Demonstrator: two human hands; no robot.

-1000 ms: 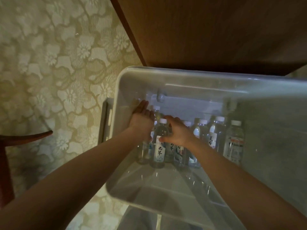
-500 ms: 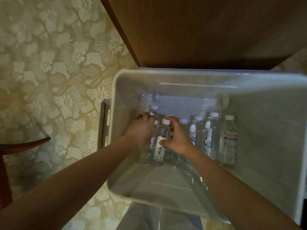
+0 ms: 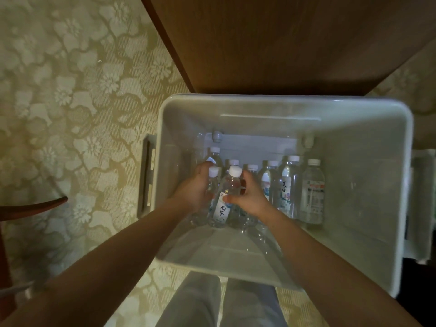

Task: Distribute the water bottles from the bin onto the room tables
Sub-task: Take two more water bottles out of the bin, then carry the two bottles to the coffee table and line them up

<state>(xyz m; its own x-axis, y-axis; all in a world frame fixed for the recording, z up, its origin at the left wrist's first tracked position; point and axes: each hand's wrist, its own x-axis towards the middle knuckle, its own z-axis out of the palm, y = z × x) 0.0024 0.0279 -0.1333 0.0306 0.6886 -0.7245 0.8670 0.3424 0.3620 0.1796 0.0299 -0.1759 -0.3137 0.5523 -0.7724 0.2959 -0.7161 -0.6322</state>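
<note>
A wooden tabletop [image 3: 295, 43] is seen behind the pale bin [image 3: 354, 119], on whose floor water bottles [image 3: 290, 185] are stood upright in a row. One capped bottle [image 3: 214, 172] is gripped by the left hand [image 3: 193, 190], a labelled bottle [image 3: 221, 208] by the right hand [image 3: 251, 197].

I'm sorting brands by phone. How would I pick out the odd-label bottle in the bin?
Look inside the big white bin, at the row of upright water bottles across its floor. Take the bottle at the row's right end. Its label alone has a red band and dense print, not brush characters.
</note>
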